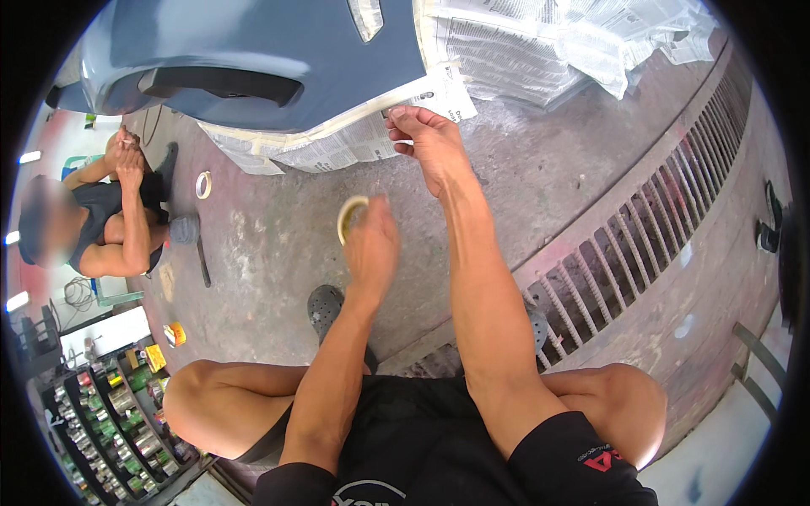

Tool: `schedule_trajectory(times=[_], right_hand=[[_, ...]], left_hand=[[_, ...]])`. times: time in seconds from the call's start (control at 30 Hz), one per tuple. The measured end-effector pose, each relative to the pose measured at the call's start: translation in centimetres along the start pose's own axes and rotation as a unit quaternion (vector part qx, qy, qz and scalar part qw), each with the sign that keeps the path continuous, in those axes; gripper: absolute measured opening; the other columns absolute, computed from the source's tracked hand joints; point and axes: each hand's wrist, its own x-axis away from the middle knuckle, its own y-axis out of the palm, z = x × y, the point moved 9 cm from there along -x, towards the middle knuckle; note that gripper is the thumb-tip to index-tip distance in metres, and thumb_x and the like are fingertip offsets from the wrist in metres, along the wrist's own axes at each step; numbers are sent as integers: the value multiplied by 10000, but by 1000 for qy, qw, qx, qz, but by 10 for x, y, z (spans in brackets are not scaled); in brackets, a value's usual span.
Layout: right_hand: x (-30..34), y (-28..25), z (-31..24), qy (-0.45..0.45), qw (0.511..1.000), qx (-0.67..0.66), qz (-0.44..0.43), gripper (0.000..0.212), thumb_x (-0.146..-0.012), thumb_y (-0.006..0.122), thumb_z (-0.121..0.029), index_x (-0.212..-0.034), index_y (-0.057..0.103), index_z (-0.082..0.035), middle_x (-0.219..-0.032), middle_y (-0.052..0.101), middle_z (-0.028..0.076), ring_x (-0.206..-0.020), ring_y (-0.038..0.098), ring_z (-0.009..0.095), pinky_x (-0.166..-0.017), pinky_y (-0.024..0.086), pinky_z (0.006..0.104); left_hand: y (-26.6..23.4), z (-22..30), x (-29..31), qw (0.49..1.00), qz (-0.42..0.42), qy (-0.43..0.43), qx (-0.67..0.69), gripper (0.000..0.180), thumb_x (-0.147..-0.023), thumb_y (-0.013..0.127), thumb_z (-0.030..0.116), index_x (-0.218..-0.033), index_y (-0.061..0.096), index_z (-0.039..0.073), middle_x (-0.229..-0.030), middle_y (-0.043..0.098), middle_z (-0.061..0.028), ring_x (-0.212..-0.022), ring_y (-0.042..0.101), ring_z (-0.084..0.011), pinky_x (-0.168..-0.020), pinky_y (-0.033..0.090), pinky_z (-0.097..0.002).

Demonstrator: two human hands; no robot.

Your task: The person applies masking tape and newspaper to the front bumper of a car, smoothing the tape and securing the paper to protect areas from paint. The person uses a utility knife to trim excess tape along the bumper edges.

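Observation:
My left hand (374, 249), smeared by motion, is closed on a roll of masking tape (343, 221) above the floor. Further ahead, my right hand (432, 143) pinches its thumb and fingers together at the lower edge of a blue-grey car bumper (354, 51). Whatever is between those fingertips is too small to make out. Strips of pale masking tape (337, 123) run along the bumper's edge and hold newspaper (325, 150) hanging below it. More newspaper sheets (506, 51) cover the area to the right of the bumper.
A metal floor grate (629, 240) curves along the right. At left a co-worker (110, 202) squats with both hands raised together. Another tape roll (203, 185) lies on the concrete floor (253, 278). Racks of cans (118, 422) stand at the lower left, near a small yellow box (175, 335).

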Motion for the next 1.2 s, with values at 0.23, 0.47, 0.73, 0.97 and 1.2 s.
schedule_trajectory(times=[0.23, 0.47, 0.73, 0.97, 1.2], right_hand=[[9, 10, -16, 0, 990, -88, -106, 210, -1059, 684, -207, -1181, 776, -63, -1094, 759, 24, -999, 651, 129, -905, 541, 327], [16, 16, -29, -28, 989, -80, -118, 274, -1039, 677, -251, -1204, 791, -65, -1115, 762, 12, -995, 640, 145, -924, 502, 327], [18, 26, -56, -81, 977, -114, -163, 312, -1064, 624, -208, -1287, 738, -21, -1171, 752, 52, -1089, 652, 178, -966, 509, 361], [23, 26, -68, -92, 977, -115, -152, 307, -1057, 643, -196, -1290, 747, -26, -1164, 757, 57, -1051, 678, 162, -939, 516, 352], [22, 22, -70, -134, 988, 70, -21, 336, -1021, 722, -234, -1305, 778, -63, -1036, 776, 30, -888, 667, 112, -855, 524, 305]], left_hand=[[68, -44, 61, 963, -201, -19, -179, 383, -1053, 639, 246, -1379, 689, 50, -1018, 765, -273, -936, 747, -433, -848, 583, -524], [-10, 16, -47, 911, 14, -155, 381, 363, -1010, 773, 274, -1257, 723, 13, -1124, 761, -82, -1082, 692, -209, -967, 537, -362], [-44, 74, -112, 816, 38, -142, 559, 338, -1032, 771, 298, -1235, 692, 40, -1118, 751, -55, -1087, 658, -140, -932, 531, -356], [-48, 77, -121, 817, 52, -123, 561, 233, -1028, 764, 235, -1150, 709, 45, -1052, 767, -55, -989, 677, -125, -906, 528, -322], [-57, 60, -121, 828, 62, -121, 545, 190, -1019, 759, 198, -1114, 722, 38, -1028, 765, -54, -972, 686, -121, -903, 529, -314]])
